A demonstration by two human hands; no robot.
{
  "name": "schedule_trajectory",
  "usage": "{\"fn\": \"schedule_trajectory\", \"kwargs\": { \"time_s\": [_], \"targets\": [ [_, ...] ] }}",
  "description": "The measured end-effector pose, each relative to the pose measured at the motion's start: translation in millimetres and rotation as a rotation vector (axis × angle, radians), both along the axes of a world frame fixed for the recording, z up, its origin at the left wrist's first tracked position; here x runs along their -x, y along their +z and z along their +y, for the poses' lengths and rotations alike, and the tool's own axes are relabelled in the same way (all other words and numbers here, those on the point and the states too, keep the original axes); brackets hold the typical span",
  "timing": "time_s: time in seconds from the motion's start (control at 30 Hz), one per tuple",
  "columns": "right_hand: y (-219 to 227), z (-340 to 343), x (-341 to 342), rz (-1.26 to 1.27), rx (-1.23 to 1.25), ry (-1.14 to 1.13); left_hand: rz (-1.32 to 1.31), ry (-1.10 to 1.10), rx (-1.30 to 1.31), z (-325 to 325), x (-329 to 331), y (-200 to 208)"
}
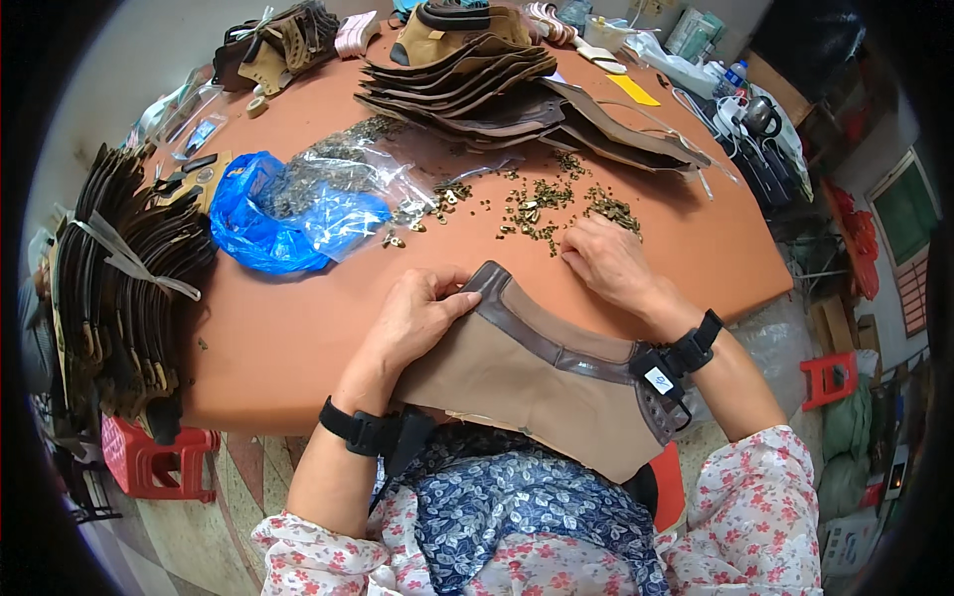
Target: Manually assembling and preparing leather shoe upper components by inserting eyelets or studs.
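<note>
My left hand pinches the dark upper corner of a brown boot upper between thumb and fingers. The piece lies across my lap and the table's near edge, its dark leather collar curving toward my right wrist. A few eyelet holes show at its right end. My right hand rests on the table at the near edge of a scatter of small brass-coloured metal fittings. Its fingers are bent down and drawn together; whatever is between the fingertips is hidden.
A blue plastic bag and a clear bag of small metal parts lie left of the fittings. Stacked brown uppers stand at the back; a tied bundle stands at the left edge. Red stools sit below the orange table.
</note>
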State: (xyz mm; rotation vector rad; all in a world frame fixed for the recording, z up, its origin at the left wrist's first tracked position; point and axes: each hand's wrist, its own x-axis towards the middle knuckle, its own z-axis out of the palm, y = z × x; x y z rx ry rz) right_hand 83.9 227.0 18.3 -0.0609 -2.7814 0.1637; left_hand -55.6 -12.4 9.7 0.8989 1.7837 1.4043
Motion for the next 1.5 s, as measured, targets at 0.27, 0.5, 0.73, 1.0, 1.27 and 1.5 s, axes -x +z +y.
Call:
{"fn": "schedule_trajectory", "kwargs": {
  "time_s": [0.27, 0.5, 0.73, 1.0, 1.27, 1.5],
  "targets": [
    [26.0, -55.1, 7.6, 0.039, 0.404, -0.019, -0.047, -0.033, 0.065, 0.0, -0.5, 12.5],
    [25.6, -66.1, 9.9, 0.066, 0.337, 0.077, -0.027, -0.049, 0.029, 0.2, -0.6, 12.2],
    [41.3, -64.2, 12.6, 0.082, 0.396, 0.055, -0.001, -0.046, 0.052, -0.7, 1.2, 9.1],
    [15.5, -89.1, 17.6, 0.16, 0.433, 0.005, -0.058, -0.033, -0.005, -1.3, -0.2, 5.4],
    [-0.6, -89.8, 15.3, 0.277, 0.477, -0.025, -0.098, -0.024, -0.034, -0.8, -0.7, 2.4],
    [-4.6, -89.4, 15.0, 0.368, 0.41, 0.026, -0.176, -0.034, -0.041, 1.1, 0.2, 4.6]
  ]
}}
